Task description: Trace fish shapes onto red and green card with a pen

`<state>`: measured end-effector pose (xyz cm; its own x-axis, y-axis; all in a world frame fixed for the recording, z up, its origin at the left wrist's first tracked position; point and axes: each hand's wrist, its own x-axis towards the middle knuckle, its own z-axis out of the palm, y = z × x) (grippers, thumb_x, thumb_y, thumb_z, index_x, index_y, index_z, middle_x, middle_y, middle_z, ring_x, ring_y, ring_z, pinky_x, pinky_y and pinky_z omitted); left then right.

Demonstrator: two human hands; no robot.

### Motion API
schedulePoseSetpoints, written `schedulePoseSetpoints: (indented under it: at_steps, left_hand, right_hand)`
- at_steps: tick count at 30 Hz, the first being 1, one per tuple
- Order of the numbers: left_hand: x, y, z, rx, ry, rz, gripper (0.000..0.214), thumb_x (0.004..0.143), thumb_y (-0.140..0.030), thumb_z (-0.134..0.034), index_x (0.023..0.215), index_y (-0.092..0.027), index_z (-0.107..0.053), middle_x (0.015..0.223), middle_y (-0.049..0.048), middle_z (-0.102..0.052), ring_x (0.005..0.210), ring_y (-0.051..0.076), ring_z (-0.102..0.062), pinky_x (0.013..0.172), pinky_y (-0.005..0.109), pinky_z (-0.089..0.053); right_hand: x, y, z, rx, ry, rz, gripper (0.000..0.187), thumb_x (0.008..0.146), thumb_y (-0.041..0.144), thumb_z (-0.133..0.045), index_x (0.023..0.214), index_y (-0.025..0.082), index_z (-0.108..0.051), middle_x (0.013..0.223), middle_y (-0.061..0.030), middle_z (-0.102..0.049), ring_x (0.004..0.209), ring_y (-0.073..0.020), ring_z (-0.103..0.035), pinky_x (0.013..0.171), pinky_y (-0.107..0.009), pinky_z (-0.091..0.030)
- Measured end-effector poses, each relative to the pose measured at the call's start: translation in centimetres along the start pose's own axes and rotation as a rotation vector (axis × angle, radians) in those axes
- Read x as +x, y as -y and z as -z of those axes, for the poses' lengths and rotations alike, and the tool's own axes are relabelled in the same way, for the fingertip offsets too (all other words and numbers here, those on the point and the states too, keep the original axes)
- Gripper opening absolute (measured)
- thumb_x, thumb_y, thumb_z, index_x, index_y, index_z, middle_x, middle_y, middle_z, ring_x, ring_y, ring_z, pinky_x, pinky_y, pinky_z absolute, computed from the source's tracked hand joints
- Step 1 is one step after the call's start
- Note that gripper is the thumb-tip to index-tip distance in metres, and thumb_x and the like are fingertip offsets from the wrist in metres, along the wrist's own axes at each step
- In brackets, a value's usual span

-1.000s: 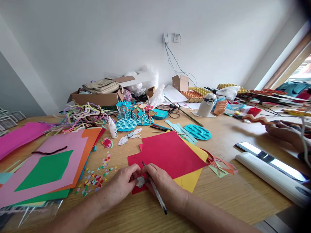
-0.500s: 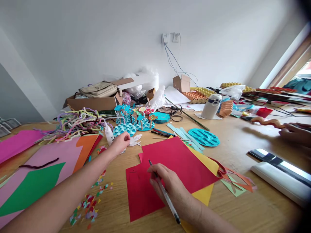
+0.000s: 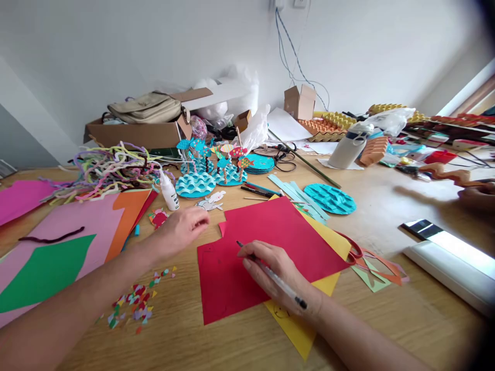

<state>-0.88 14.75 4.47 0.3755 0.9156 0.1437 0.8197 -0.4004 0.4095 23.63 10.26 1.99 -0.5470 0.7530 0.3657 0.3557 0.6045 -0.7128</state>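
Note:
My right hand point(image 3: 273, 268) is closed around a clear pen with a black end point(image 3: 284, 284), its tip over the red paper point(image 3: 288, 229). Faint pencil-like outlines mark the red sheet's left part. Beneath it lies yellow paper point(image 3: 297, 330) with a small drawn figure. To the left of the red sheet my left hand point(image 3: 187, 226) hovers with fingers loosely bent and nothing visible in them. White paper cutouts point(image 3: 212, 201) lie just beyond it. Near its wrist are a red decorated cutout point(image 3: 158, 218) and a white glue bottle point(image 3: 169, 191).
Fish decorations point(image 3: 222, 159) stand on blue wavy bases behind. Red-handled scissors point(image 3: 355, 251) lie by the paper's right corner. Confetti-like scraps point(image 3: 135, 301) lie at left, near coloured sheets point(image 3: 50, 268) and pipe cleaners point(image 3: 116, 170). Another person's hand point(image 3: 477, 196) shows at right.
My left hand has drawn back from beside the white cutouts toward me. The pen has tilted flatter in my right hand. The view has tipped downward.

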Motion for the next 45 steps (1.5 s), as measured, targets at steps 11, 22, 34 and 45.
schedulePoseSetpoints:
  at_steps: [11,22,34,45]
  left_hand:
    - [-10.8,-3.9,-1.3,-0.005,0.247,-0.316,0.036,0.082,0.004,-0.038,0.091,-0.022,-0.06,0.094,-0.001,-0.061,0.089,0.017,-0.054,0.078,0.026,-0.042]
    - [-13.5,-3.2,-3.1,0.169,0.103,-0.446,0.036,0.081,0.002,-0.047,0.104,-0.022,-0.06,0.098,-0.0007,-0.06,0.088,0.016,-0.055,0.082,0.024,-0.047]
    - [-13.7,-3.2,-5.2,0.27,-0.247,-0.475,0.038,0.09,-0.002,-0.031,0.103,-0.023,-0.06,0.098,0.0024,-0.062,0.087,0.017,-0.055,0.078,0.03,-0.047]
    - [-14.0,-3.0,-6.0,0.237,-0.315,-0.444,0.035,0.093,-0.006,-0.032,0.1,-0.024,-0.061,0.099,0.0027,-0.061,0.086,0.017,-0.055,0.076,0.03,-0.046]
  right_hand:
    - [-1.0,3.6,1.0,0.023,-0.098,-0.229,0.006,0.081,0.017,-0.047,0.079,0.022,-0.047,0.059,0.0062,-0.046,0.051,-0.01,-0.04,0.048,-0.021,-0.032]
    - [-4.0,5.9,-4.6,0.16,-0.03,-0.342,0.011,0.076,0.011,-0.046,0.074,0.021,-0.05,0.061,0.0047,-0.053,0.053,-0.0093,-0.044,0.049,-0.018,-0.034]
    - [-4.0,5.5,-6.2,0.032,-0.031,-0.308,0.013,0.074,0.009,-0.046,0.074,0.021,-0.047,0.058,0.0062,-0.048,0.049,-0.0082,-0.044,0.047,-0.017,-0.033]
    - [-3.6,5.6,-6.4,-0.057,-0.044,-0.252,0.014,0.074,0.008,-0.044,0.073,0.021,-0.047,0.057,0.005,-0.05,0.047,-0.0084,-0.044,0.046,-0.017,-0.034]
